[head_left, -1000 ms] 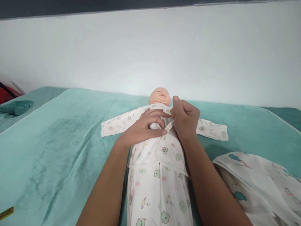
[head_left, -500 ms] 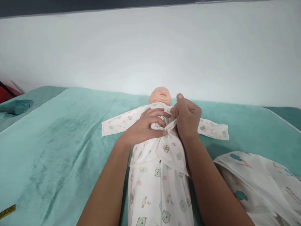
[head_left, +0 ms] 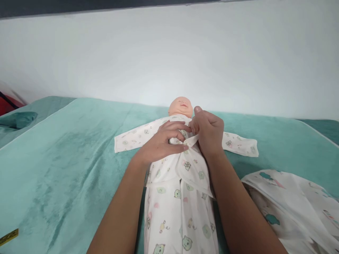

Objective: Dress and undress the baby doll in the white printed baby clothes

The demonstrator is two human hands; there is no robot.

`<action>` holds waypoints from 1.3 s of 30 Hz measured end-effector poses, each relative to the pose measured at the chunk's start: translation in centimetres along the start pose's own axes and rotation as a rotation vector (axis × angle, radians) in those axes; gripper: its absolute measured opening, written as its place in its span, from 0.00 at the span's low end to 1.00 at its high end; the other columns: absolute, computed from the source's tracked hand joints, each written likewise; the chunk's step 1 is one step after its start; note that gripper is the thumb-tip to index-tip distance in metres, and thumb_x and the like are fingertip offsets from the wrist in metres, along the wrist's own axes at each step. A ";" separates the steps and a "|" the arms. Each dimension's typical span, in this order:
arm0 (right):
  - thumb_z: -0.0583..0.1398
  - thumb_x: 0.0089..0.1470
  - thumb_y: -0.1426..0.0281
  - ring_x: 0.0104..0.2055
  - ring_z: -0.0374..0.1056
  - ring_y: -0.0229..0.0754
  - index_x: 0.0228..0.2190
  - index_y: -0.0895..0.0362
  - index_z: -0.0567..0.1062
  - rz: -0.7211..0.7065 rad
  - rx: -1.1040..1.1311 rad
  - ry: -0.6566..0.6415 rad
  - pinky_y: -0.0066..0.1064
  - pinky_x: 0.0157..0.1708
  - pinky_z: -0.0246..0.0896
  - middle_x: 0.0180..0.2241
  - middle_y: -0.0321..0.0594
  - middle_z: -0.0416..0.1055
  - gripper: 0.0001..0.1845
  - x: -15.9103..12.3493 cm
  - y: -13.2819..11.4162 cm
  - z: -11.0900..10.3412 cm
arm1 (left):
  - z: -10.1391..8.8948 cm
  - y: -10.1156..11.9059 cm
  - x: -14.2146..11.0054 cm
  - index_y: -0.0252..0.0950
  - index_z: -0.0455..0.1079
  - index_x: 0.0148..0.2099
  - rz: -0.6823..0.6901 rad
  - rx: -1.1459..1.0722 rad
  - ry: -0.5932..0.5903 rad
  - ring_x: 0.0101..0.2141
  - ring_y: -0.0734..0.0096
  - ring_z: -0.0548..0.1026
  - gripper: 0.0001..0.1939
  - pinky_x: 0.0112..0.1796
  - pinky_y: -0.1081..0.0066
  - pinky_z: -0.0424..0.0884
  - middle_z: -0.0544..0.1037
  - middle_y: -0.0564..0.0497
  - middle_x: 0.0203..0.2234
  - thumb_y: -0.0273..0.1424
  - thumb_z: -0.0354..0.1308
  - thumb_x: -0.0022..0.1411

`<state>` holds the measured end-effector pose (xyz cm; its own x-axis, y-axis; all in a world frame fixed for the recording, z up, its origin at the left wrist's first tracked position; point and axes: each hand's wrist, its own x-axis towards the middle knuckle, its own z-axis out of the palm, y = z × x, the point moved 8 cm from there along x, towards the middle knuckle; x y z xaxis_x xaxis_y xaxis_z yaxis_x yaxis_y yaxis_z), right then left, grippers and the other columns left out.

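Note:
A baby doll (head_left: 180,107) lies on its back, dressed in a white baby shirt (head_left: 189,169) printed with small green bears and pink spots. Its long sleeves stretch out to both sides, and matching trousers (head_left: 172,215) cover the lower body. My left hand (head_left: 169,139) rests across the chest, thumb and index fingertip pinching the shirt's front edge, the other fingers stretched over the cloth. Curled into a fist with the thumb up, my right hand (head_left: 210,132) grips a strip of the shirt's front, drawn taut between the hands. The strip's end is hidden inside that fist.
Teal plush fabric (head_left: 71,169) covers the surface under the doll. A crumpled white printed cloth (head_left: 293,204) lies at the right. Behind stands a pale wall (head_left: 169,56). A yellow-black label (head_left: 9,237) is at lower left, and something red (head_left: 9,104) at the left edge.
My right hand has shifted slightly left, towards my left hand, and the strip of shirt between them shows a little wider. My left hand has hardly moved.

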<state>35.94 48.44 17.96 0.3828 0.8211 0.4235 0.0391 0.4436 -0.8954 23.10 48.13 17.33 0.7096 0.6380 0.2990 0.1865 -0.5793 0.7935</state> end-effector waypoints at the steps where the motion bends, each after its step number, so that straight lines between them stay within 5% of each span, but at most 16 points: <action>1: 0.61 0.55 0.54 0.18 0.49 0.32 0.12 0.56 0.55 -0.001 -0.021 -0.032 0.29 0.21 0.50 0.13 0.30 0.50 0.31 0.1 0.0 0.0 | 0.0 -0.1 0.0 0.39 0.66 0.29 -0.003 -0.017 0.005 0.61 0.62 0.60 0.08 0.64 0.57 0.48 0.72 0.54 0.55 0.34 0.60 0.58; 9: 0.60 0.55 0.56 0.30 0.61 0.36 0.24 0.56 0.74 0.099 -0.416 -0.655 0.29 0.29 0.55 0.27 0.36 0.69 0.17 -0.7 -1.4 0.3 | -0.4 -0.3 -0.3 0.39 0.69 0.31 -0.029 -0.129 0.059 0.58 0.60 0.65 0.06 0.58 0.56 0.57 0.71 0.51 0.54 0.33 0.62 0.57; 13: 0.60 0.55 0.59 0.33 0.63 0.38 0.30 0.54 0.77 0.156 -0.524 -0.843 0.29 0.29 0.55 0.31 0.37 0.71 0.11 -1.7 -1.4 0.5 | -0.4 -0.8 -0.7 0.39 0.71 0.32 -0.071 -0.188 0.065 0.58 0.59 0.64 0.06 0.53 0.59 0.63 0.69 0.51 0.56 0.35 0.62 0.59; 25: 0.57 0.59 0.58 0.25 0.49 0.32 0.23 0.57 0.68 0.188 -0.410 -0.972 0.29 0.25 0.43 0.22 0.32 0.55 0.18 -2.5 -1.2 1.3 | -0.4 -0.9 -0.7 0.38 0.70 0.32 -0.065 -0.217 0.055 0.58 0.59 0.64 0.06 0.55 0.57 0.60 0.69 0.49 0.55 0.34 0.63 0.58; 39: 0.58 0.58 0.56 0.25 0.49 0.34 0.22 0.57 0.68 0.162 -0.219 -0.923 0.30 0.25 0.42 0.22 0.32 0.54 0.20 -2.2 -1.1 1.3 | -0.6 -1.1 -0.8 0.37 0.68 0.30 -0.109 -0.249 0.080 0.56 0.58 0.65 0.10 0.56 0.56 0.58 0.69 0.49 0.56 0.34 0.65 0.55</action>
<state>33.90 46.61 18.21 -0.4752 0.8670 0.1498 0.2567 0.2995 -0.9189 21.87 48.55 16.53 0.6368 0.7333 0.2382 0.0785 -0.3690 0.9261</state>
